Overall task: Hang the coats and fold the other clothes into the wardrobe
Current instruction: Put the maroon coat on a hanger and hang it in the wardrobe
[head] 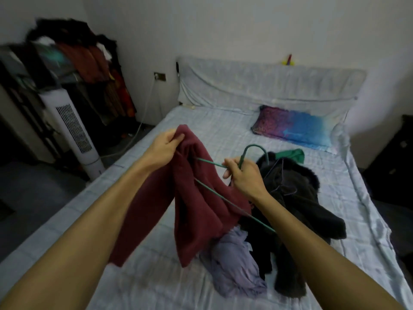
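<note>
My left hand (164, 145) grips the top edge of a maroon coat (196, 211) and holds it up over the bed (223, 128). A green wire hanger (254, 151) is held at its neck by my right hand (244, 175), and one arm of the hanger runs into the coat. On the bed under my right arm lies a dark furry coat (297, 198). A lavender garment (232, 265) is crumpled in front of it, and a green garment (292, 154) peeks out behind it.
A purple and blue pillow (292, 128) lies by the covered headboard. Left of the bed stand a white tower fan (73, 130) and a dark open wardrobe rack (89, 70) piled with clothes. A dark cabinet (395, 157) is at the right edge.
</note>
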